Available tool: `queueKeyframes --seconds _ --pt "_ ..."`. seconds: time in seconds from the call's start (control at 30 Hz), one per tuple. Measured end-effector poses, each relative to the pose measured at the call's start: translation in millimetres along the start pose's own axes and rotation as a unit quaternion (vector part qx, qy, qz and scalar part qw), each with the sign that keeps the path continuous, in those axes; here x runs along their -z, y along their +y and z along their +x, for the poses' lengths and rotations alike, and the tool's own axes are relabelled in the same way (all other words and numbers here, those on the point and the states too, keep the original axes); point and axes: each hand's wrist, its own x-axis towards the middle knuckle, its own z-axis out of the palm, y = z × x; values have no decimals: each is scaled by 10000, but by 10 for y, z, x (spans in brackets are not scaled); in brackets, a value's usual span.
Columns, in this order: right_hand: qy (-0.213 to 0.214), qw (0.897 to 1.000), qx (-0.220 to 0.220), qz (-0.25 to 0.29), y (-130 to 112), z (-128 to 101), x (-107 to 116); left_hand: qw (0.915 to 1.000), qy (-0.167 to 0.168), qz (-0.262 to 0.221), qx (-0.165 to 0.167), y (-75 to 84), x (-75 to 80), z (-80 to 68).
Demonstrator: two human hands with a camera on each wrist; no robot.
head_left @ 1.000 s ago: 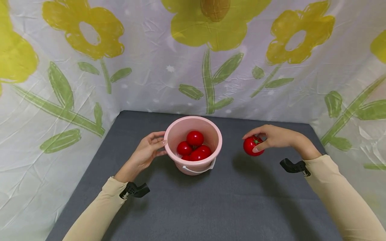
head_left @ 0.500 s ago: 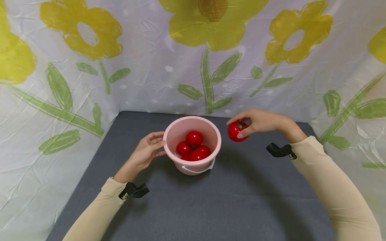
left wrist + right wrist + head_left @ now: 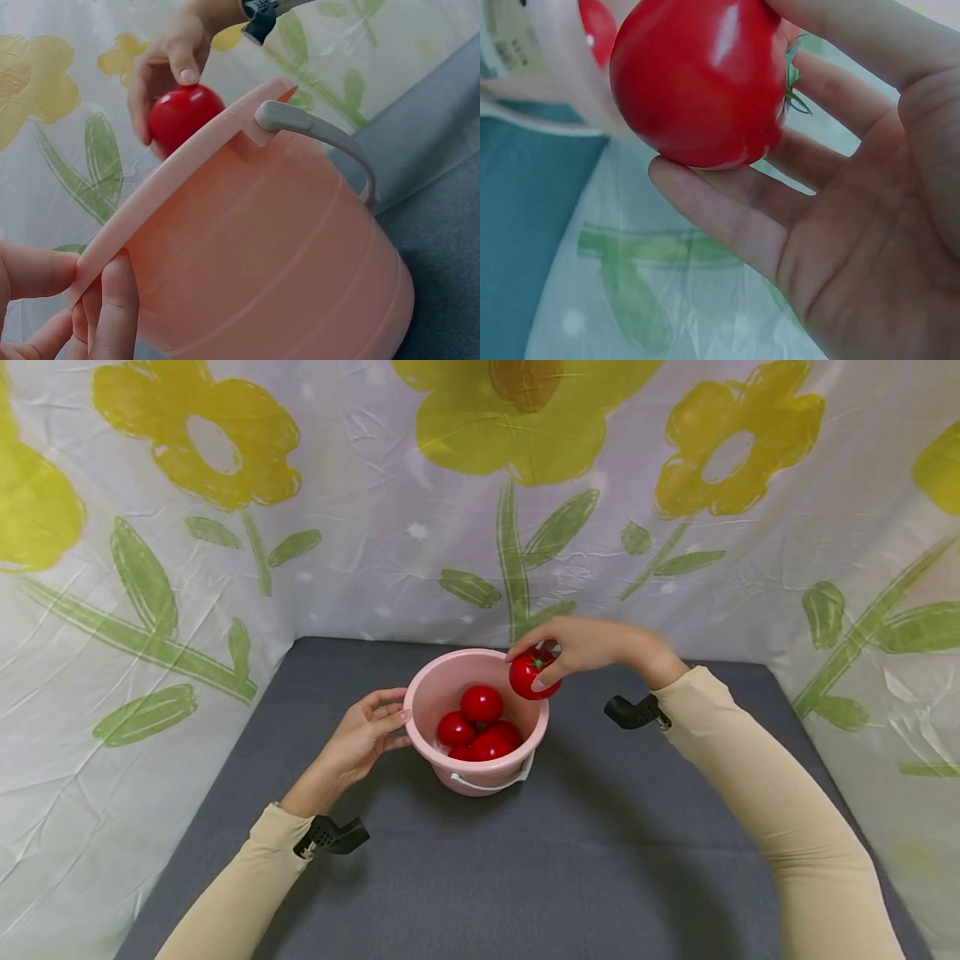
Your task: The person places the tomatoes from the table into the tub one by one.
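Note:
A pink bucket (image 3: 467, 782) with a white handle (image 3: 491, 786) stands on the dark grey table, several red tomatoes (image 3: 482, 703) inside it. My left hand (image 3: 363, 735) pinches the bucket's rim between thumb and fingers, seen closely in the left wrist view. In my right hand (image 3: 585, 647) is another red tomato (image 3: 528, 674) with a green stem top, held between thumb and fingers over the bucket's right back rim. The right wrist view shows this tomato (image 3: 697, 82) large, the fingers curved under and behind it.
Dark grey cloth (image 3: 510, 877) covers the table. A white curtain (image 3: 360, 527) printed with yellow flowers hangs behind it and at both sides. Each wrist wears a black camera mount (image 3: 330, 835).
My right hand has carried the tomato leftward and upward, from right of the bucket to over its right rim. My left hand keeps its grip on the rim.

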Motion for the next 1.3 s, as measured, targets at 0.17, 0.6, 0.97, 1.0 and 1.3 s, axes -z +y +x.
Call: queueKeyframes --seconds 0.17,0.6,0.97,1.0,1.3 --pt "-119 9997 92 -169 -76 197 -38 10000 -1 -4 -1 -3 -5 0" --pt "-585 9972 339 -313 -182 575 -178 10000 19 14 -1 0 -9 1" --pt "-964 9935 150 -588 -305 830 -242 10000 21 -68 28 4 -16 -3" --pt "-1018 9931 121 -574 -318 851 -239 10000 23 -83 33 4 -16 -1" --pt "-1371 9892 -134 -507 -402 972 -207 10000 66 -54 51 8 -15 6"
